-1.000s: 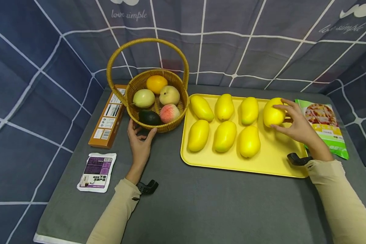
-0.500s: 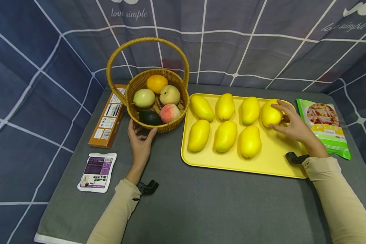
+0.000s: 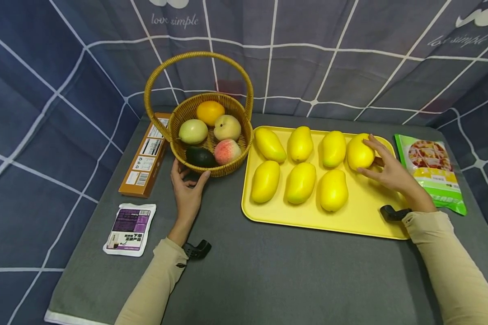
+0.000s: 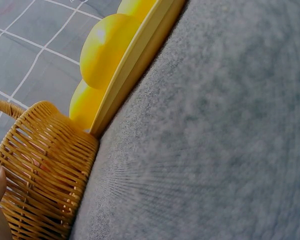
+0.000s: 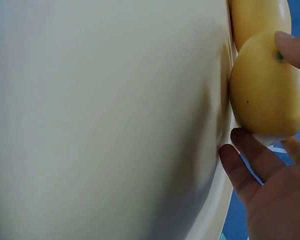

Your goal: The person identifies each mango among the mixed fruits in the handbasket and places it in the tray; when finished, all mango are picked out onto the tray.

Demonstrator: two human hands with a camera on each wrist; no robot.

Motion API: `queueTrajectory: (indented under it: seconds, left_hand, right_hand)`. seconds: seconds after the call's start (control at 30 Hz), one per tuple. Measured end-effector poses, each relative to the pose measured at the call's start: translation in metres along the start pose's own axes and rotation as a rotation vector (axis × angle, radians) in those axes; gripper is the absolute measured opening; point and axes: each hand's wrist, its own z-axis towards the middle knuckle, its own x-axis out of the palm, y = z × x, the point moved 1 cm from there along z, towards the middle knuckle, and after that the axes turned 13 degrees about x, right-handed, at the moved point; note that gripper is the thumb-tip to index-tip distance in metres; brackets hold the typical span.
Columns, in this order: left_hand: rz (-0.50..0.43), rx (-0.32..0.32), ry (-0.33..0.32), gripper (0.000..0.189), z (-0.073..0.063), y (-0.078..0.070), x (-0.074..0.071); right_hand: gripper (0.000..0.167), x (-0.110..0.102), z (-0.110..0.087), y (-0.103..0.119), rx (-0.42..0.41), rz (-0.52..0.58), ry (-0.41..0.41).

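My right hand (image 3: 392, 174) holds a yellow mango (image 3: 358, 151) at the right end of the back row, thumb and fingers on either side of it. In the right wrist view the thumb lies by the green stem mark of this mango (image 5: 265, 92), and fingertips touch its lower side. Several more mangoes (image 3: 301, 183) lie in two rows on the yellow tray (image 3: 374, 216). My left hand (image 3: 187, 194) holds the front of a wicker basket (image 3: 227, 169), thumb against its wall. Inside the basket are a peach (image 3: 227, 151), a dark green avocado (image 3: 200, 157) and other fruit.
An orange-brown box (image 3: 144, 162) lies left of the basket, partly behind it. A purple and white packet (image 3: 130, 229) is nearer the front left. Right of the tray lies a green food bag (image 3: 435, 174). A grid-patterned cloth (image 3: 293, 67) hangs behind the table.
My right hand and the mango in it have shifted slightly left, closer to the neighbouring mango in the back row. The left hand stays at the basket.
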Motion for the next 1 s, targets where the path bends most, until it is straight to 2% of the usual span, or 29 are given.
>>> queueTrajectory:
  seconds: [0.1,0.3,0.33,0.43,0.53,0.67,0.77,0.9,1.0]
  left_hand:
    - [-0.003,-0.008,0.006,0.086,0.0,-0.003,0.002]
    - [-0.022,-0.018,0.023,0.085,0.0,-0.027,0.003]
    - [-0.019,-0.013,0.022,0.085,0.0,-0.027,0.003]
    - [-0.016,-0.003,0.014,0.086,0.0,-0.013,0.003]
    - [-0.022,0.006,0.013,0.086,0.0,-0.015,0.003]
    - [-0.043,-0.002,0.024,0.084,0.002,-0.033,0.003]
    - [-0.032,0.001,0.02,0.084,0.002,-0.03,0.001]
    - [-0.02,0.008,0.029,0.086,0.004,-0.016,-0.002]
    - [0.009,-0.01,0.058,0.088,0.006,-0.007,-0.006]
  right_hand:
    - [0.088,-0.001,-0.001,0.001,-0.003,-0.009,-0.021]
    - [0.088,0.0,-0.006,0.0,-0.001,-0.023,-0.094]
    - [0.088,0.0,-0.006,-0.001,0.005,-0.031,-0.097]
    - [0.089,-0.001,-0.008,-0.003,0.018,-0.04,-0.096]
    - [0.089,0.0,-0.008,-0.003,0.031,-0.05,-0.086]
    - [0.091,-0.002,-0.01,-0.003,0.054,-0.066,-0.082]
    - [0.091,-0.002,-0.009,-0.002,0.059,-0.076,-0.07]
    - [0.092,-0.002,-0.01,0.001,0.064,-0.083,-0.067]
    - [0.091,-0.003,-0.015,0.007,0.063,-0.092,-0.077]
